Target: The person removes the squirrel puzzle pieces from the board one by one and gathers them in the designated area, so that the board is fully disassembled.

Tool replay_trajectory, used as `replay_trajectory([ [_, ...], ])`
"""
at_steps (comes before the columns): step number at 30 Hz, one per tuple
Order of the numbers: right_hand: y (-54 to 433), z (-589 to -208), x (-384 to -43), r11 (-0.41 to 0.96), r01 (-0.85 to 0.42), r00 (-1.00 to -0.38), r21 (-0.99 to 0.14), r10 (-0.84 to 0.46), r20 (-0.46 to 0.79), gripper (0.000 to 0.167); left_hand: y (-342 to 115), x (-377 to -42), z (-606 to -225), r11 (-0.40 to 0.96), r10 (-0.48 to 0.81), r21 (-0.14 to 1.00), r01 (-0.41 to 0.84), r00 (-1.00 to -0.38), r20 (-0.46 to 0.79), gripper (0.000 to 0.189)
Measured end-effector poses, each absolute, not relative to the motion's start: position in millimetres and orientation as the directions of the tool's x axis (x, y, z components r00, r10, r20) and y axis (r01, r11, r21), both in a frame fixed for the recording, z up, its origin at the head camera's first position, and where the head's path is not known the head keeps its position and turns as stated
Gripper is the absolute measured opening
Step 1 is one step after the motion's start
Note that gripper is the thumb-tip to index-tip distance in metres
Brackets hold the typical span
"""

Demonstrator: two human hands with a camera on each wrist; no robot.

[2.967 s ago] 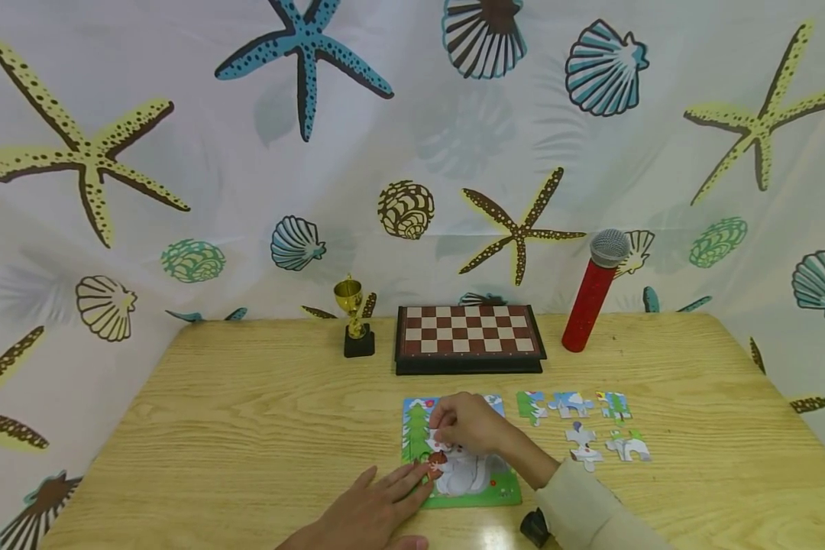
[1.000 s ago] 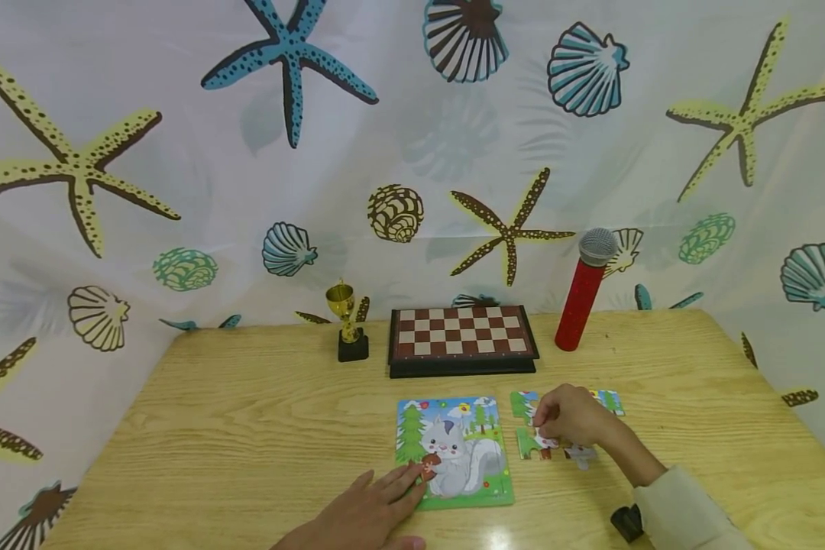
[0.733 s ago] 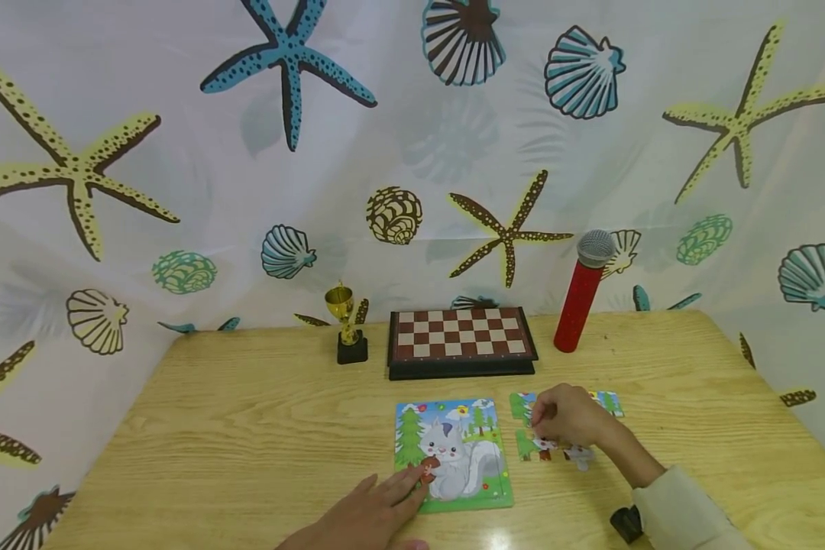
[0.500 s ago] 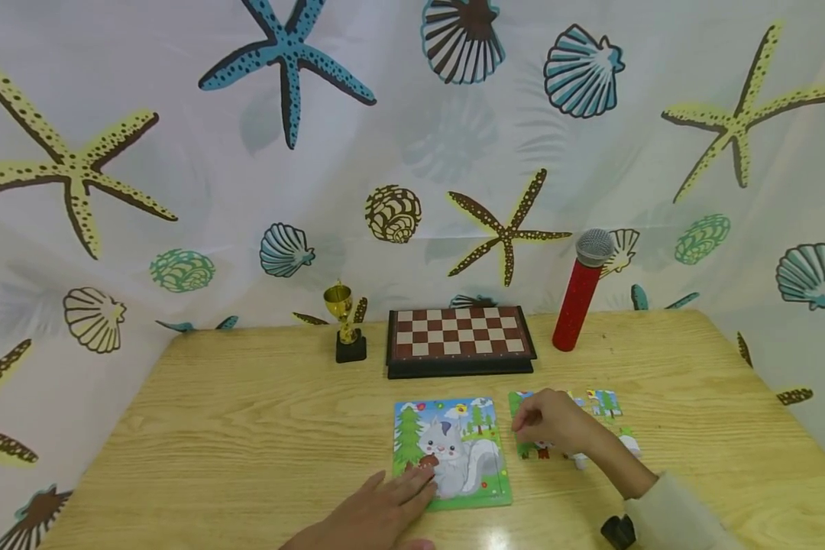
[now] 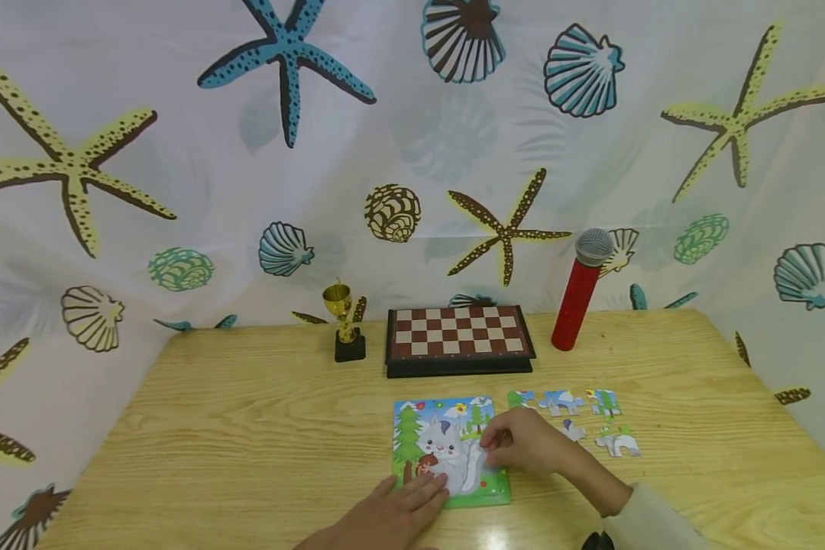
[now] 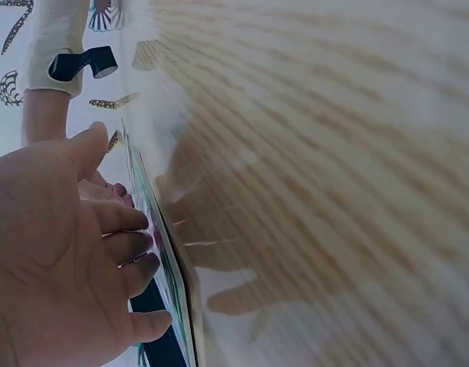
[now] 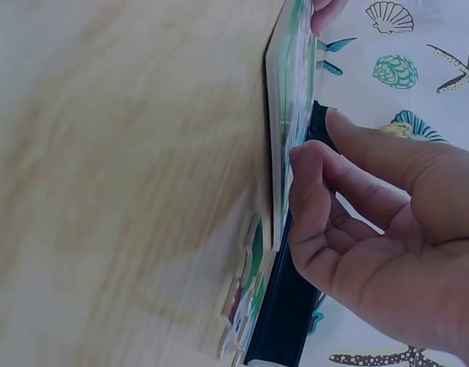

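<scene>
A square puzzle board (image 5: 409, 431) with a grey squirrel picture lies on the wooden table in front of me. Straight fingers of my left hand (image 5: 392, 513) rest on its lower part, below the squirrel's brown nut. Over the board's right edge, at the squirrel's tail, is my right hand (image 5: 525, 443), palm down. The right wrist view shows the right hand's index finger (image 7: 307, 164) bent and the thumb apart from it, with nothing between them. Loose jigsaw pieces (image 5: 561, 402) lie right of the board in two rows; the right hand and forearm hide part of the lower row.
Behind the board stands a folded chessboard box (image 5: 459, 336), with a small gold trophy (image 5: 344, 317) at its left and a red microphone (image 5: 577, 294) at its right. A patterned cloth (image 5: 385, 114) hangs behind the table.
My right hand went from the board to the loose pieces, set a piece down there, and came back left to the board's right edge. My left hand shifted slightly right on the board.
</scene>
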State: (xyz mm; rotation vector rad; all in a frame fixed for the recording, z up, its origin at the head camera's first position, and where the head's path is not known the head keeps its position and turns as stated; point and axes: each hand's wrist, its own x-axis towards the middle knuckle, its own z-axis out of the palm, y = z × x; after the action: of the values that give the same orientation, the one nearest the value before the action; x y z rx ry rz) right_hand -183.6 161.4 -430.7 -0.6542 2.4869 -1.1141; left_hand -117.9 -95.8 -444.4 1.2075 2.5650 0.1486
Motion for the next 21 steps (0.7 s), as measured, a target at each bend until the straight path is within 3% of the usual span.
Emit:
replay_trajectory([
  [12,151,-433,-181,0.606,-0.267,-0.826,-0.749,-0.544,-0.145,0.009,-94,-119,-450,0.565,0.822,0.106,0.818,-0.548,-0.156,0.076],
  [21,150,-434,-182,0.627,-0.262,-0.847,-0.733,-0.514,-0.136,0.004,-94,-119,-450,0.568,0.821,0.127,0.813,-0.547,-0.166,0.076],
])
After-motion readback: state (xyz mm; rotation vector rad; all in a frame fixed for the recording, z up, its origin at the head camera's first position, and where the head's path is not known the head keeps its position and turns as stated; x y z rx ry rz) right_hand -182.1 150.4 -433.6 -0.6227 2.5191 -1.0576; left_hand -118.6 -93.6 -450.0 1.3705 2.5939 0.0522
